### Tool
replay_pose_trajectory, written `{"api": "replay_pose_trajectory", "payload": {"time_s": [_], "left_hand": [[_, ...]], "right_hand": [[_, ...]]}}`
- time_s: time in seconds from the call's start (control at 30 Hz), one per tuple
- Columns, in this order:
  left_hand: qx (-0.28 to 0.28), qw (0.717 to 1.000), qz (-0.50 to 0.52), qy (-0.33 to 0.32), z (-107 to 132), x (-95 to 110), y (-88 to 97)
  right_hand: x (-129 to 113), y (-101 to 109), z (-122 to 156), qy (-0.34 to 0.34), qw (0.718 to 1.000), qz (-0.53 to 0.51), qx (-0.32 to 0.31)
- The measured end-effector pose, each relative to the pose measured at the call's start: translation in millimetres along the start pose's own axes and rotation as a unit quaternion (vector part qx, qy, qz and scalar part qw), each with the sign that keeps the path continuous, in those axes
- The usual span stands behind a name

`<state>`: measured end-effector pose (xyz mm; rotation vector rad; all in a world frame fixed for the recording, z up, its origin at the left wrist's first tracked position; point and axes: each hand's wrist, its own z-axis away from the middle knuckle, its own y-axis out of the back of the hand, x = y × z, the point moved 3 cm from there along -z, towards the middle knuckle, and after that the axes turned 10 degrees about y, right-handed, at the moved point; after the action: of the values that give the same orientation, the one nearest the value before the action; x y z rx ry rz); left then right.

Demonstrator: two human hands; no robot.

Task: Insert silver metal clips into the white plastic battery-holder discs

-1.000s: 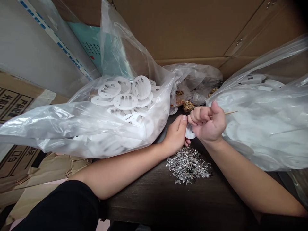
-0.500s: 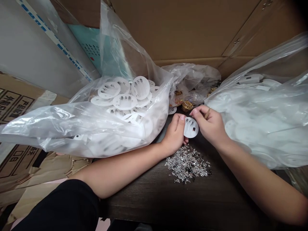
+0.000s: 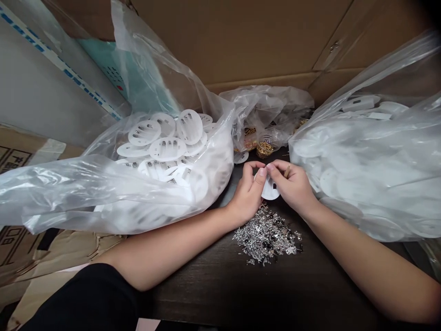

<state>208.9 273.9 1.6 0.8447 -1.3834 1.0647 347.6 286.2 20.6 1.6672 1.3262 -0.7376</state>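
My left hand [image 3: 247, 193] is closed on the edge of a round white plastic disc [image 3: 269, 191] with a small dark slot in it. My right hand [image 3: 292, 186] is closed at the upper part of the same disc, its thumb pressed on the face; whether a small part sits under the fingertips is hidden. A tan, thin piece [image 3: 287, 172] shows by the right index finger, too small to name. Just below both hands, a heap of tiny silver metal pieces [image 3: 267, 234] lies on the dark table [image 3: 220, 289].
At left stands an open clear bag [image 3: 217, 174] of white discs fitted with metal strips. Another bag [image 3: 365, 165] of white plastic parts fills the right. Behind lie small gold springs [image 3: 264, 149], a lone disc [image 3: 241, 157] and crumpled plastic [image 3: 275, 103] against cardboard [image 3: 248, 46].
My right hand has moved left onto the disc, and its thumb now covers the upper part. Both hands' fingertips have come together. The view has shifted slightly.
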Motion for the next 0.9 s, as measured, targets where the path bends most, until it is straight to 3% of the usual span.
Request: {"api": "replay_pose_trajectory", "payload": {"time_s": [0.1, 0.3, 0.43, 0.63, 0.9], "left_hand": [[0.001, 1.0, -0.013, -0.006, -0.4, 1.4, 0.3], [-0.014, 1.0, 0.025, 0.009, 0.4, 4.4, -1.0], [-0.007, 1.0, 0.018, 0.014, 1.0, 3.3, -0.5], [0.024, 0.999, -0.031, -0.035, 0.9, 3.0, 2.6], [0.031, 0.996, -0.074, -0.035, 1.9, 4.6, 2.7]], "right_hand": [[2.3, -0.2, 0.9, -0.012, 1.0, -0.01, -0.001], [-1.5, 2.5, 2.3, 0.079, 0.997, -0.003, 0.015], [-3.0, 1.6, 4.9, 0.096, 0.995, 0.011, 0.018], [-7.9, -2.0, 6.2, 0.152, 0.986, 0.069, 0.002], [-12.9, -2.7, 9.0, 0.206, 0.957, 0.201, -0.028]]}}
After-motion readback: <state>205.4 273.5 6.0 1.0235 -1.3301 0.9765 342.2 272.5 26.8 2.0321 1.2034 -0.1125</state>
